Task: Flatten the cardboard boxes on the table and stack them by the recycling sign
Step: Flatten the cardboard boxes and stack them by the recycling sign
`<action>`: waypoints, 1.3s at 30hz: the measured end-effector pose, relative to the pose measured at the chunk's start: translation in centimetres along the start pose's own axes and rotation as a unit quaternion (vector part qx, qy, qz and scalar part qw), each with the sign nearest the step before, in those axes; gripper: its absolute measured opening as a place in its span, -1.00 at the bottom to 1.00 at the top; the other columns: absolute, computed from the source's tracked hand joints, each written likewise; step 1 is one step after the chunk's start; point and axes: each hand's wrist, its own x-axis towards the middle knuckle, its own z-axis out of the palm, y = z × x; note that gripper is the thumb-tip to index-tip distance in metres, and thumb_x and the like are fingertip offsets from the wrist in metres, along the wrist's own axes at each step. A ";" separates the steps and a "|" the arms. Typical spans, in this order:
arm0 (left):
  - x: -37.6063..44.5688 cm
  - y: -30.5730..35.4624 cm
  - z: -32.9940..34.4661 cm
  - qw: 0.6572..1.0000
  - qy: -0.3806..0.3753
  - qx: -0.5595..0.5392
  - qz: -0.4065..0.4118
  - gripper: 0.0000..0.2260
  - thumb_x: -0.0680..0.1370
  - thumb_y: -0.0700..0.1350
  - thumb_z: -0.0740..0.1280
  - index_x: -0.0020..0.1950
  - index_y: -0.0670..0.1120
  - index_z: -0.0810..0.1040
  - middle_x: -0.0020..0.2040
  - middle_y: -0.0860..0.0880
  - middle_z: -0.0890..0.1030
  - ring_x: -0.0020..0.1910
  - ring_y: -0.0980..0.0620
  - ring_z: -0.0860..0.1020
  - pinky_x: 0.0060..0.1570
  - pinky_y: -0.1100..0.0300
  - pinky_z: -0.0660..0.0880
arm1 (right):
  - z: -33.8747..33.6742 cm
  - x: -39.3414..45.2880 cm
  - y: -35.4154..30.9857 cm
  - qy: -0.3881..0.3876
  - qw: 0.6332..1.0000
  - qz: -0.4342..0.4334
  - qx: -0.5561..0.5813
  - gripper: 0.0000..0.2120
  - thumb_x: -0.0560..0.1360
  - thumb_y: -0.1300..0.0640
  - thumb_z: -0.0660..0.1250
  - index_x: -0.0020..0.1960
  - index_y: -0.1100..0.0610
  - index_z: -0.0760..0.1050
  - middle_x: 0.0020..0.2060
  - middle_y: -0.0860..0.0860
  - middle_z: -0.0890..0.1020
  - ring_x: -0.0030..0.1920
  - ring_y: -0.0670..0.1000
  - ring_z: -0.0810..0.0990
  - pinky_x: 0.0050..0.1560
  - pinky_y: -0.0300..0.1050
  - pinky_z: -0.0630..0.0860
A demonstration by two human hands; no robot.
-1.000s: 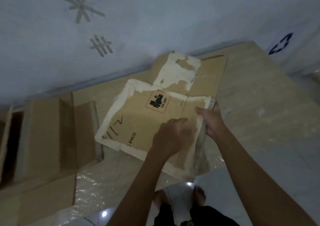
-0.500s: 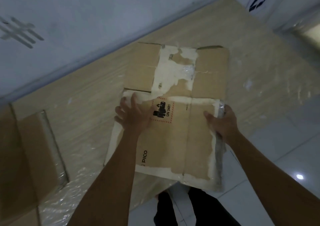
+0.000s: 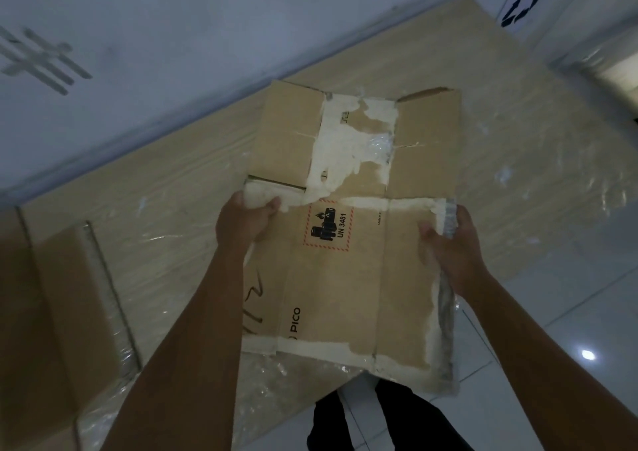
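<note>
A flattened brown cardboard box (image 3: 348, 278) with torn white tape, a red-framed "UN 3481" label and the word "PICO" is held over the near corner of the wooden table (image 3: 193, 215). My left hand (image 3: 243, 221) grips its left edge at the taped fold. My right hand (image 3: 452, 243) grips its right edge, thumb on top. The box's far flaps point toward the wall. The recycling sign (image 3: 524, 0) shows at the top right on the wall.
More brown cardboard boxes (image 3: 51, 312) lie at the left end of the table. Clear plastic film covers the tabletop. White tiled floor (image 3: 569, 329) lies to the right, and my dark trousers show below the box.
My left hand moved from the box's face to its left edge and closed on it. The box turned square to me and lifted off the table. The view swung right.
</note>
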 end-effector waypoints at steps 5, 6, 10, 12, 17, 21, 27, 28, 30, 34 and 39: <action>-1.7 -1.6 -2.3 0.999 0.027 0.012 0.045 -0.49 0.52 0.28 0.31 0.34 0.01 0.40 0.18 -0.09 0.58 0.18 -0.19 0.55 0.17 -0.08 0.49 | 1.7 -1.2 -1.8 -0.008 1.000 -0.027 -0.006 -0.66 0.52 0.22 0.38 0.27 0.07 0.45 0.07 0.01 0.59 0.05 0.06 0.59 0.03 -0.05 0.55; -2.0 -2.5 -2.9 0.999 0.023 -0.004 0.045 -0.53 0.54 0.24 0.31 0.32 0.00 0.41 0.15 -0.07 0.58 0.15 -0.17 0.55 0.15 -0.06 0.49 | 2.4 -1.6 -2.2 -0.011 0.999 -0.040 -0.009 -0.68 0.52 0.23 0.37 0.26 0.08 0.47 0.03 0.00 0.59 0.01 0.03 0.58 -0.04 -0.13 0.51; -3.4 -7.1 -5.7 0.990 0.042 -0.131 0.031 -0.63 0.51 0.21 0.39 0.21 0.06 0.50 0.07 0.03 0.60 0.08 -0.09 0.59 0.07 -0.03 0.56 | 4.9 -3.7 -4.1 -0.022 0.995 -0.091 -0.021 -0.74 0.51 0.25 0.35 0.16 0.03 0.50 -0.11 -0.08 0.59 -0.11 -0.02 0.56 -0.18 -0.29 0.43; -4.6 -9.0 -7.1 0.978 0.065 -0.194 0.034 -0.68 0.52 0.16 0.43 0.18 0.03 0.54 0.03 0.03 0.62 0.04 -0.07 0.62 -0.08 0.09 0.56 | 5.8 -4.8 -5.2 -0.030 0.992 -0.116 -0.024 -0.74 0.51 0.25 0.35 0.15 0.00 0.50 -0.14 -0.12 0.59 -0.13 -0.04 0.57 -0.16 -0.26 0.45; -8.1 -10.0 -9.6 0.945 0.094 -0.311 0.036 -0.67 0.54 0.07 0.46 0.25 0.01 0.57 0.08 0.04 0.67 0.02 0.04 0.65 -0.18 0.25 0.58 | 5.5 -7.3 -8.1 -0.032 0.984 -0.175 -0.029 -0.74 0.52 0.20 0.36 0.18 0.01 0.51 -0.13 -0.18 0.61 -0.13 -0.18 0.59 -0.13 -0.30 0.46; -12.0 -7.6 -8.6 0.940 0.144 -0.307 0.042 -0.67 0.51 0.17 0.43 0.21 0.06 0.56 0.06 0.06 0.66 0.04 0.00 0.64 -0.02 0.00 0.62 | 2.3 -8.7 -9.6 -0.008 0.979 -0.203 -0.022 -0.77 0.54 0.17 0.35 0.18 0.03 0.52 -0.15 -0.13 0.62 -0.16 -0.13 0.61 -0.15 -0.24 0.50; -20.0 -0.1 -3.3 0.941 0.186 -0.270 0.085 -0.71 0.56 0.17 0.35 0.13 0.00 0.54 -0.10 0.06 0.60 -0.10 -0.02 0.60 -0.09 0.00 0.55 | -8.4 -7.7 -8.3 0.021 0.974 -0.228 -0.001 -0.80 0.55 0.21 0.35 0.16 0.06 0.52 -0.20 -0.19 0.57 -0.26 -0.31 0.56 -0.30 -0.51 0.40; -21.3 1.2 -1.9 0.939 0.189 -0.271 0.093 -0.74 0.58 0.16 0.33 0.13 0.00 0.54 -0.09 0.05 0.60 -0.10 -0.01 0.60 -0.10 0.03 0.54 | -10.6 -7.0 -7.7 0.022 0.974 -0.225 0.000 -0.80 0.55 0.21 0.35 0.16 0.08 0.53 -0.20 -0.17 0.58 -0.23 -0.25 0.57 -0.28 -0.49 0.40; -23.6 3.8 1.1 0.937 0.198 -0.269 0.104 -0.76 0.62 0.13 0.29 0.13 -0.01 0.55 -0.07 0.04 0.62 -0.10 0.02 0.60 -0.13 0.11 0.51 | -14.9 -5.3 -6.2 0.019 0.976 -0.215 0.004 -0.79 0.55 0.20 0.36 0.17 0.09 0.53 -0.18 -0.14 0.58 -0.19 -0.16 0.57 -0.24 -0.42 0.41; -28.0 10.2 7.4 0.938 0.199 -0.265 0.101 -0.82 0.66 0.03 0.27 0.06 -0.05 0.55 -0.15 0.02 0.57 -0.23 0.19 0.51 -0.37 0.45 0.35 | -24.3 -1.7 -3.7 0.016 0.981 -0.195 0.007 -0.80 0.55 0.18 0.35 0.17 0.04 0.53 -0.13 -0.11 0.60 -0.12 -0.09 0.57 -0.19 -0.30 0.40; -31.2 17.4 14.9 0.936 0.153 -0.307 0.073 -0.78 0.59 0.02 0.37 -0.12 -0.11 0.61 -0.26 -0.01 0.57 -0.27 0.05 0.52 -0.33 0.21 0.42 | -35.0 3.3 -1.8 0.024 0.987 -0.161 0.000 -0.86 0.58 0.20 0.31 0.13 0.16 0.52 -0.09 0.02 0.57 -0.07 0.04 0.53 -0.21 -0.40 0.38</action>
